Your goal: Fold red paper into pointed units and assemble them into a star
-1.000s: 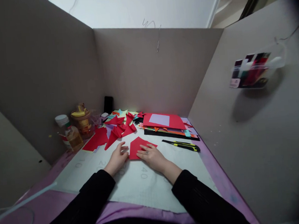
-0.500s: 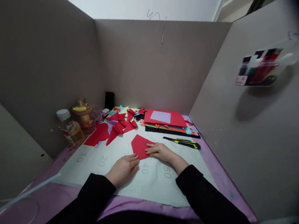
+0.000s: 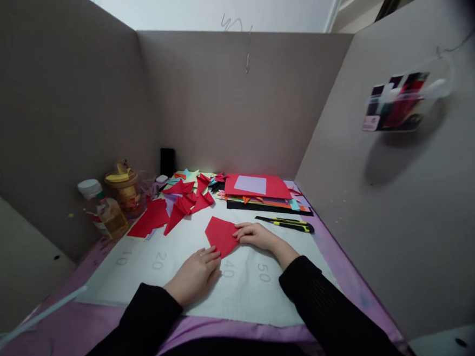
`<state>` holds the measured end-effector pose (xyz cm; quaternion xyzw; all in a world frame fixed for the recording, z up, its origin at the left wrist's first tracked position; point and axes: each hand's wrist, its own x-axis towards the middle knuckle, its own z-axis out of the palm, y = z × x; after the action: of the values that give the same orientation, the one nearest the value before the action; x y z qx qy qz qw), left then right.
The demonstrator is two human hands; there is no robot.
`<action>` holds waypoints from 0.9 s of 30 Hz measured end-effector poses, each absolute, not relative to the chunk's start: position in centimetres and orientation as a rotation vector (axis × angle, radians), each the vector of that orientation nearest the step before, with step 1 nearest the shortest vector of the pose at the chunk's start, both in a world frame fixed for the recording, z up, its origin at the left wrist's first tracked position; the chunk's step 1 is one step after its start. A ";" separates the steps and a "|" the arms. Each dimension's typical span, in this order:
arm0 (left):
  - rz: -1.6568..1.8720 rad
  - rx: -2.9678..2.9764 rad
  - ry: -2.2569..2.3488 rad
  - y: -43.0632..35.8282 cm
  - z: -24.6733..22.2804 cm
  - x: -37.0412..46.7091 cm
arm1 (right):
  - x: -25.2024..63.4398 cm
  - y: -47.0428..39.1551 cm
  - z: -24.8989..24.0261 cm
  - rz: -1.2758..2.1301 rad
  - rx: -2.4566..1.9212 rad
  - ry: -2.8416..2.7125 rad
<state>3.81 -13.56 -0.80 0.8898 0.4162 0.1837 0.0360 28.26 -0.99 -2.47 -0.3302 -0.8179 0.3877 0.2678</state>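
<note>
- Centrally, we have the red paper sheet [image 3: 221, 234] flat on the white mat [image 3: 138, 271].
- At 7 o'clock from it, our left hand [image 3: 199, 273] lies unclenched, fingertips on the sheet's lower edge.
- At 3 o'clock, our right hand [image 3: 255, 236] bends its fingers over the right edge; whether they pinch, we cannot tell.
- Mat surface separates that hand from the utility knife [image 3: 287, 224], nearer 2 o'clock.
- Folded red pieces [image 3: 184, 203] sit at 11 o'clock, the paper stack [image 3: 279, 188] at 1, both apart from the sheet.
</note>
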 end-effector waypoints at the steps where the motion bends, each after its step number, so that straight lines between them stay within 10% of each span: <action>1: 0.562 2.730 1.270 -13.6 -0.8 3.8 | 28.1 -0.9 -2.3 1.025 -0.912 -2.193; 27: 0.491 2.123 1.912 -10.9 0.9 7.0 | 23.1 -0.7 -2.3 0.262 -1.483 -2.382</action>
<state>6.96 -10.93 0.86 0.7269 0.6548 0.1680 0.1213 23.14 -0.70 -2.28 -0.5193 -0.8343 0.0916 0.1609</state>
